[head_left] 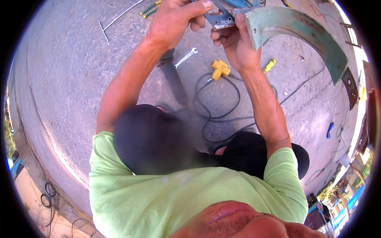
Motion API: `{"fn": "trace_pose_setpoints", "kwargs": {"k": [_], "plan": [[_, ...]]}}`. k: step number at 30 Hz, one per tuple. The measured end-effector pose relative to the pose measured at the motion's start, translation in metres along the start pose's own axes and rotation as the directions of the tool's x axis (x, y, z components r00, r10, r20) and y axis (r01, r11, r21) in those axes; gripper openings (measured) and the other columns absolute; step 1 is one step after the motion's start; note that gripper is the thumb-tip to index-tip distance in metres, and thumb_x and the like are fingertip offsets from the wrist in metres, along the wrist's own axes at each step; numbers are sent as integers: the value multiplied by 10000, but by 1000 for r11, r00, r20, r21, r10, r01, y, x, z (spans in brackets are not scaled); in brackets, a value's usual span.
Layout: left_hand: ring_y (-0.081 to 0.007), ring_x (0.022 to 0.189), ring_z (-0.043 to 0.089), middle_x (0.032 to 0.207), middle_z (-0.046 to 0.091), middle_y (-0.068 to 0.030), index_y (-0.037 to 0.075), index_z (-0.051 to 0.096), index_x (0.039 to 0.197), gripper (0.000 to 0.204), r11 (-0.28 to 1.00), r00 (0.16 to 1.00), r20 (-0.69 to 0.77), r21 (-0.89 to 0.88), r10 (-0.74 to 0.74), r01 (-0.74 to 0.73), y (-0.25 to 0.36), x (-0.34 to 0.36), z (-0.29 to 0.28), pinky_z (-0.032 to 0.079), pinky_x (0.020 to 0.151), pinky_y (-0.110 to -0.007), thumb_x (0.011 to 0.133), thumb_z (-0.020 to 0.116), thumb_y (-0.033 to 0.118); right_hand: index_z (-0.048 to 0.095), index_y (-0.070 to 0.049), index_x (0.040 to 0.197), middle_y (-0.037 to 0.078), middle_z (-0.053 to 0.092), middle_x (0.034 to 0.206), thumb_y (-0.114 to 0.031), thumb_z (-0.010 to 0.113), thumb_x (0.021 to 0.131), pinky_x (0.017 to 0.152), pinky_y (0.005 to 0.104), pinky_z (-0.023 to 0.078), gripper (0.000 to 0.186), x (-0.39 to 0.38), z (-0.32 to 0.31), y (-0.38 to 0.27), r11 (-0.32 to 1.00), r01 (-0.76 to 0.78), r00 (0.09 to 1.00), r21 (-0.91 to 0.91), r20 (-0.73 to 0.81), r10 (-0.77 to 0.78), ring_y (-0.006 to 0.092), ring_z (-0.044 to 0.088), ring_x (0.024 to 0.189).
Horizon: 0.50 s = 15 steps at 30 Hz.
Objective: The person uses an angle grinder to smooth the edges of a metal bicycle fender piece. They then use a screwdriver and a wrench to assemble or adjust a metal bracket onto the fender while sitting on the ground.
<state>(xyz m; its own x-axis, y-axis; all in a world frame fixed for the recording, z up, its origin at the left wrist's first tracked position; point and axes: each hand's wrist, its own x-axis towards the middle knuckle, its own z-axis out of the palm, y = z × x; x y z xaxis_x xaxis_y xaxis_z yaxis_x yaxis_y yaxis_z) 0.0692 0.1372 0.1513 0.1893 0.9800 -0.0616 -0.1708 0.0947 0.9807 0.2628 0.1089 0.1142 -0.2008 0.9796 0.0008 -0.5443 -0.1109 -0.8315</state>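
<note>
Near the top middle, my left hand (174, 23) is closed, thumb extended, on a dark metal bracket (220, 18) with holes and slots. My right hand (242, 47) is closed around the end of a curved, weathered green metal piece (301, 29), where the bracket meets it. The curved piece arches to the right and down, with a dark perforated strip (350, 89) by its lower end. Beneath my left hand a dark cylindrical object (174, 79), partly hidden and blurred, lies beside an open-ended wrench (184, 58).
On the concrete floor (63, 79) are a T-handle tool (115, 20), green-handled pliers (151, 8), a blue power tool (238, 3), a yellow multi-socket plug (220, 69) with looped cable, a yellow-handled screwdriver (270, 65) and a blue-handled one (330, 129). My bent knees are below my arms.
</note>
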Motion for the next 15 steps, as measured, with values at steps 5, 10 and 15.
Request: {"fn": "trace_pose_setpoints", "kwargs": {"k": [5, 10, 15], "plan": [[-105, 598, 590, 732, 637, -32, 66, 640, 997, 119, 980, 999, -39, -197, 22, -29, -5, 16, -13, 455, 521, -236, 962, 683, 171, 615, -45, 1192, 103, 725, 1024, -345, 506, 1080, 648, 332, 522, 339, 1, -7, -3, 999, -30, 998, -33, 56, 32, 189, 692, 790], [-107, 576, 583, 704, 628, -29, 66, 638, 969, 112, 991, 1000, -17, -135, 19, -21, 2, 14, -12, 451, 510, -234, 963, 685, 168, 613, -46, 1193, 108, 725, 1046, -342, 514, 1081, 627, 317, 517, 331, 3, -11, 4, 998, -14, 998, -67, 67, 19, 176, 691, 793], [-99, 559, 574, 694, 627, -22, 60, 641, 963, 101, 1000, 999, -27, 16, 19, -19, 6, 12, -11, 443, 508, -223, 960, 681, 152, 625, -66, 1075, 65, 669, 908, -294, 621, 1030, 607, 300, 489, 232, 3, 6, -1, 993, -90, 992, -70, -98, 83, 153, 627, 708]]}}
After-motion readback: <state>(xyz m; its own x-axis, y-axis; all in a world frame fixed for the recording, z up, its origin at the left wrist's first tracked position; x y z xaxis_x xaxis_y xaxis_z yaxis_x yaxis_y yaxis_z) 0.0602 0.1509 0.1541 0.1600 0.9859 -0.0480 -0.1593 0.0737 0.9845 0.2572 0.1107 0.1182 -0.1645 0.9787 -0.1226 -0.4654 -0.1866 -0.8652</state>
